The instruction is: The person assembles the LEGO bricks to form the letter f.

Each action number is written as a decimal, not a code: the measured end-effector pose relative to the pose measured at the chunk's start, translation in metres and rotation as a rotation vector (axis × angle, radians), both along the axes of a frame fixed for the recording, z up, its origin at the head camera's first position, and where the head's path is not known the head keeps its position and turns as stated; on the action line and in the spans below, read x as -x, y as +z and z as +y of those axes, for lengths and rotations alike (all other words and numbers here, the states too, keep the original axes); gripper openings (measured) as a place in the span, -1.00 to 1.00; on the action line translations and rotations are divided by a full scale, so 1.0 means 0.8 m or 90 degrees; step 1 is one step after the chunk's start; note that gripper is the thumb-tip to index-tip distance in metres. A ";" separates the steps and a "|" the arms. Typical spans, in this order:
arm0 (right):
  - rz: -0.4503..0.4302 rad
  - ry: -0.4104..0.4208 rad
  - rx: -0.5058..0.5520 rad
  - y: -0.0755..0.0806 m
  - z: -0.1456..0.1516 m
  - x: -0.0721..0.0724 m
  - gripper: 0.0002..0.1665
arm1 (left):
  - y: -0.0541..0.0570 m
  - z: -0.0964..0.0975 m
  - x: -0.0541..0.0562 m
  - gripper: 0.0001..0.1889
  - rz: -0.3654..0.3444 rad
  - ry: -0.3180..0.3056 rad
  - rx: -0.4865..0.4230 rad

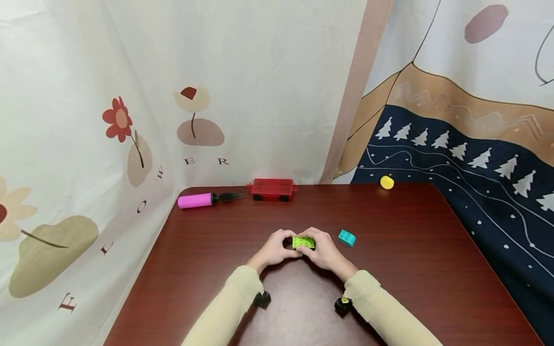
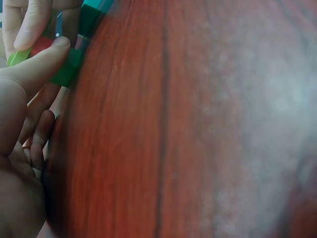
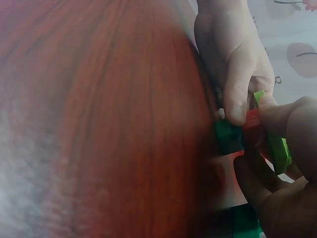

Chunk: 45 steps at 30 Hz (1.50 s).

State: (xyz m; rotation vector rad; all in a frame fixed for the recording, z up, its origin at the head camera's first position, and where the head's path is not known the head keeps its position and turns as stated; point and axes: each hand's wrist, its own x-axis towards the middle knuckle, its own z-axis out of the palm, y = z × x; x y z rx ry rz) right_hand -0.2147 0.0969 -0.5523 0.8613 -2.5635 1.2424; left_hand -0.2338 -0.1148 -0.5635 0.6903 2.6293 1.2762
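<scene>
Over the middle of the table, both hands hold a small stack of toy building blocks between them. Its lime green block (image 1: 304, 241) faces up, studs showing in the head view. Under it are a red block (image 3: 253, 128) and a dark green block (image 3: 229, 138), seen from the side in the right wrist view. My left hand (image 1: 274, 247) grips the stack from the left, its thumb laid along the near side. From the right, my right hand (image 1: 322, 250) pinches it with thumb and fingers, covering part of the lime green block.
A teal block (image 1: 346, 238) lies on the brown table (image 1: 207, 250), right of the hands. Along the back edge are a pink hand pump (image 1: 195, 200) with a black nozzle, a red toy wagon (image 1: 272, 189) and a yellow piece (image 1: 387, 182). Printed curtains (image 1: 268, 96) hang behind.
</scene>
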 end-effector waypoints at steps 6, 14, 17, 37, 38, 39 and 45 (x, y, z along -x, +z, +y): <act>-0.017 -0.004 0.009 -0.004 0.000 0.001 -0.66 | 0.000 -0.001 0.001 -0.61 0.002 0.005 -0.002; -0.027 0.012 0.005 -0.005 0.004 0.003 -0.66 | -0.002 0.001 -0.004 -0.61 0.007 0.000 -0.004; -0.040 0.014 0.002 -0.003 0.005 0.003 -0.66 | -0.004 0.002 -0.005 -0.62 0.017 0.000 0.001; -0.038 -0.036 -0.024 0.004 -0.001 -0.009 -0.60 | 0.011 -0.002 -0.003 -0.44 0.013 -0.027 -0.018; -0.033 -0.037 -0.025 0.005 -0.002 -0.009 -0.61 | 0.011 -0.002 -0.003 -0.45 0.016 -0.030 -0.027; -0.030 -0.038 -0.027 0.005 -0.003 -0.009 -0.62 | 0.011 -0.002 -0.003 -0.46 0.017 -0.031 -0.035; -0.040 -0.033 -0.038 0.009 0.000 -0.010 -0.61 | 0.006 0.000 -0.004 -0.53 0.046 -0.025 -0.067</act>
